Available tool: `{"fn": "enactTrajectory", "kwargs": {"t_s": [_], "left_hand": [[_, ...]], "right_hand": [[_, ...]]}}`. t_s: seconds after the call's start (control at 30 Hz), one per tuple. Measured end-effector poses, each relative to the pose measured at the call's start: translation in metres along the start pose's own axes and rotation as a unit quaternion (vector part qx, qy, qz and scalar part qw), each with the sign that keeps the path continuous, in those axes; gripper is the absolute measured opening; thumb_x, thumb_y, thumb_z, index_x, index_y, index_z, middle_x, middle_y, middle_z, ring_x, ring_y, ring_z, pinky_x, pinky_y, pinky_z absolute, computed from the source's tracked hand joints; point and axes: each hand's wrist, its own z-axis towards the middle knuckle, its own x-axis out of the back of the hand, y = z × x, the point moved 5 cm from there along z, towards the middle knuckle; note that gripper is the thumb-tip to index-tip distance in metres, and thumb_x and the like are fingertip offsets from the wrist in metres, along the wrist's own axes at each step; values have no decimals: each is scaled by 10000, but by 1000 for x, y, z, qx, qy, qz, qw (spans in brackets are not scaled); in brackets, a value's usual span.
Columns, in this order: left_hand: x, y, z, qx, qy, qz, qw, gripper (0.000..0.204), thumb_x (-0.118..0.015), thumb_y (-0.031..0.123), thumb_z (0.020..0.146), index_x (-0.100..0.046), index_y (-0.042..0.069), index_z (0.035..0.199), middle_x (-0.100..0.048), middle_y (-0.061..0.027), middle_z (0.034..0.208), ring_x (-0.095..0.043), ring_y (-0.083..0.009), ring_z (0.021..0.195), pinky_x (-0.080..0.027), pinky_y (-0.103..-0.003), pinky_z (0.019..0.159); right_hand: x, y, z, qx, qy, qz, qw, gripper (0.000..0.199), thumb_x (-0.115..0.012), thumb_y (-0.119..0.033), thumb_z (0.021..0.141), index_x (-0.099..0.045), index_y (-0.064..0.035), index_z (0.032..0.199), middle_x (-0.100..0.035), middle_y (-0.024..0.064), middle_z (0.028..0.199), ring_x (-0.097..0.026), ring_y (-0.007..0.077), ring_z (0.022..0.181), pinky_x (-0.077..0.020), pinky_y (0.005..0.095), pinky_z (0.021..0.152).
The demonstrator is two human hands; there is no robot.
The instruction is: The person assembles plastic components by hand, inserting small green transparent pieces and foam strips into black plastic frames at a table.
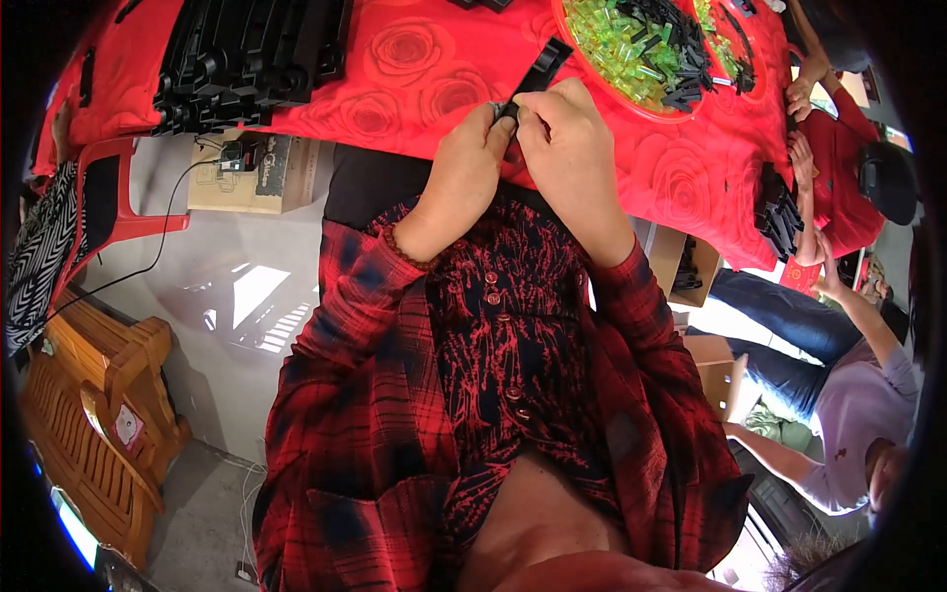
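Note:
My left hand (466, 170) is closed round the near end of a long black plastic part (545, 67), which slants up and to the right over the table edge. Against the same end presses my right hand (574, 133), its fingers curled in a pinch. Whether a small piece sits between those fingertips is hidden. Just beyond, an orange-red round basin (667, 117) holds translucent yellow-green pieces (604, 49) and small black pieces (686, 57).
A large stack of long black parts (247, 59) lies on the red rose-patterned tablecloth (404, 49) at the left. More black parts (779, 212) lie at the right edge near other people. Below are a red chair (123, 202), a cardboard box (252, 178) and a wooden bench (94, 424).

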Motion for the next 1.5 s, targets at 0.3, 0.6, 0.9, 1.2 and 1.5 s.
{"fn": "enactTrajectory", "kwargs": {"t_s": [0.3,0.6,0.9,1.2,1.5], "left_hand": [[0,0,-2,-21,18,19,999,243,-509,198,997,-549,-41,975,-585,-289,837,-600,-458,821,-456,-454,685],[-2,-1,-4,33,-16,-94,995,218,-467,162,1038,-616,3,1046,-674,-31,889,-564,-77,741,-456,-243,656],[-8,6,-7,47,-34,-209,976,199,-475,151,1027,-596,-1,1070,-688,-56,911,-595,-87,731,-477,-242,651],[-4,5,-7,9,-8,-146,989,202,-555,175,982,-626,-7,931,-509,12,665,-453,-75,630,-384,-270,570],[0,6,-10,39,45,-151,987,221,-622,195,951,-671,-17,985,-560,12,707,-471,-60,670,-412,-251,599]], "right_hand": [[0,8,-8,-14,-2,63,998,163,-632,-41,863,-696,-19,1011,-606,165,903,-628,355,775,-516,415,676],[20,22,-9,-96,129,200,966,170,-654,6,885,-705,-20,1044,-529,35,839,-501,102,657,-469,267,601],[13,26,-6,-76,155,180,968,470,-632,-192,970,-472,43,1344,-555,55,951,-534,109,756,-482,243,712],[-7,24,-1,-109,43,332,936,273,-530,-187,1039,-524,29,1205,-530,-12,924,-465,53,824,-399,210,703],[-6,19,0,-79,40,242,966,232,-517,-187,1040,-533,6,1167,-522,-13,878,-454,60,794,-403,219,703]]}}
